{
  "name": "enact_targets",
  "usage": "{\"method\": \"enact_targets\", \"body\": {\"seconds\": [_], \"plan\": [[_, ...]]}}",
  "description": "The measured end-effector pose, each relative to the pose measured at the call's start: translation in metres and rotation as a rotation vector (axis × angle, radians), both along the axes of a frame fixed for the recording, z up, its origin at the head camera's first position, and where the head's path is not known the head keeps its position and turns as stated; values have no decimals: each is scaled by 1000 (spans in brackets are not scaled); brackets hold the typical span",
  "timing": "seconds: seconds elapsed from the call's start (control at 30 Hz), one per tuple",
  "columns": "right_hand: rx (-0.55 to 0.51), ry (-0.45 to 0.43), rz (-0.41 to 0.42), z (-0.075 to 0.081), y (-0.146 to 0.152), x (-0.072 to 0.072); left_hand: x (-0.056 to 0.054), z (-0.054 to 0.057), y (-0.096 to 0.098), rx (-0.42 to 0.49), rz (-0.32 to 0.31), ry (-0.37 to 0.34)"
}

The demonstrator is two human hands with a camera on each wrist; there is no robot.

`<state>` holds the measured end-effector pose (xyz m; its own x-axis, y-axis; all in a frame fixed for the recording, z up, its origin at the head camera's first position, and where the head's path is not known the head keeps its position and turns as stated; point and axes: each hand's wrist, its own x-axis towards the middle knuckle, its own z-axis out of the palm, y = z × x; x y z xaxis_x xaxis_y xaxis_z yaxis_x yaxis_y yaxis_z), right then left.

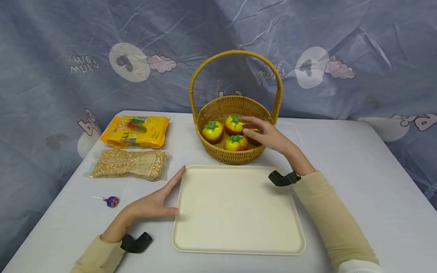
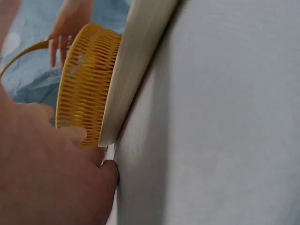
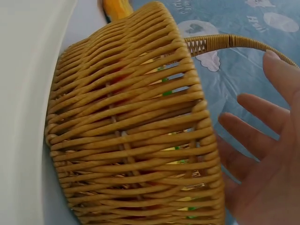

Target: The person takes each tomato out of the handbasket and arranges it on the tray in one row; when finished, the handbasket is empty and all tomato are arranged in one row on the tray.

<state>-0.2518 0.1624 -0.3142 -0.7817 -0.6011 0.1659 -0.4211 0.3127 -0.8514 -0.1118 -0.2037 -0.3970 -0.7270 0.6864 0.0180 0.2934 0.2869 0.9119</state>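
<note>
My right hand (image 1: 268, 133) hovers over the right side of a wicker basket (image 1: 235, 156), fingers spread and loosely bent with nothing held. Several yellow-red tomatoes (image 1: 212, 132) with green leafy tops lie inside; the rightmost is partly hidden by that hand. In the right wrist view, the fingers (image 3: 262, 112) are just beyond the basket's rim. At the left edge of a cream tray (image 1: 239, 212), my left hand (image 1: 151, 204) has thumb and fingers stretched apart, fingertips right at the tray's side. The left wrist view shows that hand low beside the tray (image 2: 136, 70).
Left of the basket lie a yellow mango-printed bag (image 1: 136, 131) and a clear bag of corn kernels (image 1: 128, 163). A wrapped lollipop (image 1: 112, 201) is nearer the front left. The basket's tall arched handle (image 1: 235, 52) rises above it, with a printed cloth backdrop behind.
</note>
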Motion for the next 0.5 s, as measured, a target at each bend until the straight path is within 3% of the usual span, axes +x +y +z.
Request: {"method": "enact_targets", "body": {"seconds": [0.1, 0.33, 0.5], "plan": [[45, -17, 14, -4, -2, -2, 1, -6, -2, -56, 1, 41], [189, 17, 24, -9, -8, -5, 2, -12, -4, -256, -10, 257], [310, 38, 64, -11, -13, -8, 3, -14, -6, -279, -15, 274]]}}
